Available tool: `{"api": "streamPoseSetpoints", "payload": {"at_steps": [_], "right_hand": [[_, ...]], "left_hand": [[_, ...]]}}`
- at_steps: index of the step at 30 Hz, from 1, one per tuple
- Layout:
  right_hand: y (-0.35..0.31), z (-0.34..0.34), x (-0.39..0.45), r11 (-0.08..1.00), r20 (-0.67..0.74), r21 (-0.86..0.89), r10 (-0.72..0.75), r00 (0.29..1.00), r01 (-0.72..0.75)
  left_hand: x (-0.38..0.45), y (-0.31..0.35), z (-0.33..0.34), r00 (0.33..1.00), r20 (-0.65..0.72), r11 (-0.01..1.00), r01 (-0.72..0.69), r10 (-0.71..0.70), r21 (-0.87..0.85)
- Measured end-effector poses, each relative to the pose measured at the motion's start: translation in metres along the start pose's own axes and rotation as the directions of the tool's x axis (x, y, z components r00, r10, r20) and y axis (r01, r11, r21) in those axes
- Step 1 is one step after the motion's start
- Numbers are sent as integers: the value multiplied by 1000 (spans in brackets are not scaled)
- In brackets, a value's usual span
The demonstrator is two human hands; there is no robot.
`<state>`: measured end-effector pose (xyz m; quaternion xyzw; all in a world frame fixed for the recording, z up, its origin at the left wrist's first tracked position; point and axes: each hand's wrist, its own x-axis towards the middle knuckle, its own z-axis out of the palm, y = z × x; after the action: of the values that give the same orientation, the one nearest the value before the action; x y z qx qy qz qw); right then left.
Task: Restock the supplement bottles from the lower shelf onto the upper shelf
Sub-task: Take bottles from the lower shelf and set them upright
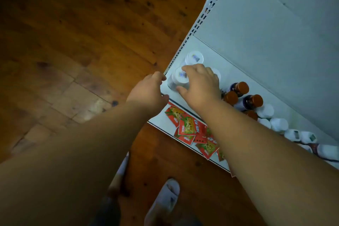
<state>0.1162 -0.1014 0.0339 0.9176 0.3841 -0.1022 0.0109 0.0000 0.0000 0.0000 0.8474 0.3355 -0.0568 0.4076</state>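
The view looks steeply down onto a pale grey metal shelf unit [247, 46] standing on a brown wooden plank floor [73, 24]. On the upper shelf [207, 55], near its left end, stand white plastic supplement bottles seen from above: one white-capped bottle [194, 57] towards the back, and just in front of it a second white-capped bottle with a small blue mark on its lid [178, 77]. The right hand [200, 86] reaches over this nearer bottle, its fingers [187, 69] curved over the far side of the cap and its thumb [181, 90] against the near side of the body, so it grips the bottle from above. A third white cap [217, 73] shows partly behind that hand. The left hand [149, 89] is at the left front corner of the shelf, just beside the gripped bottle; its fingers are curled loosely inward and hold nothing that can be seen, and whether they touch the shelf edge cannot be told. Further right on the same shelf stand dark bottles with copper-brown caps [242, 87], then a row of white-capped bottles [278, 124] running off to the right. On the lower shelf [161, 122], which juts out beneath, lie red and green flat snack sachets [189, 127] in a loose heap. At the bottom, a foot in a pale grey slipper [165, 202] stands on the floor.
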Motion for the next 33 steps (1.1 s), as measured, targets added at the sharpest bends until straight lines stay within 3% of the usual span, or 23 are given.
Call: {"api": "streamPoseSetpoints", "payload": {"at_steps": [5,8,10,12,16,20,25,28,33], "right_hand": [[-14,4,16,998,10,-66,-8,1000,8],[-19,-9,6,982,11,178,63,998,-64],[-23,-27,-18,845,71,512,135,988,-152],[-28,-54,-54,658,185,709,173,967,-253],[-29,-124,-129,463,252,812,272,929,-356],[-20,-202,-212,406,253,832,327,910,-377],[-9,-269,-288,313,130,893,512,849,-325],[-1,-288,-328,192,90,938,667,740,-287],[27,-310,-403,86,13,984,837,547,-155]], "left_hand": [[10,-10,12,1000,3,1000,10,-10,-21],[1,-12,1,1000,-26,999,2,-3,-33],[-19,-7,-15,999,-32,999,-35,34,-36],[-50,10,-35,996,-5,994,-86,86,-63],[-132,71,-88,985,71,984,-152,159,-93],[-213,129,-127,951,196,961,-202,239,-190],[-270,199,-150,837,411,925,-266,362,-272],[-289,234,-149,715,576,889,-143,397,-436],[-326,295,-121,524,697,863,-182,490,-470]]}}
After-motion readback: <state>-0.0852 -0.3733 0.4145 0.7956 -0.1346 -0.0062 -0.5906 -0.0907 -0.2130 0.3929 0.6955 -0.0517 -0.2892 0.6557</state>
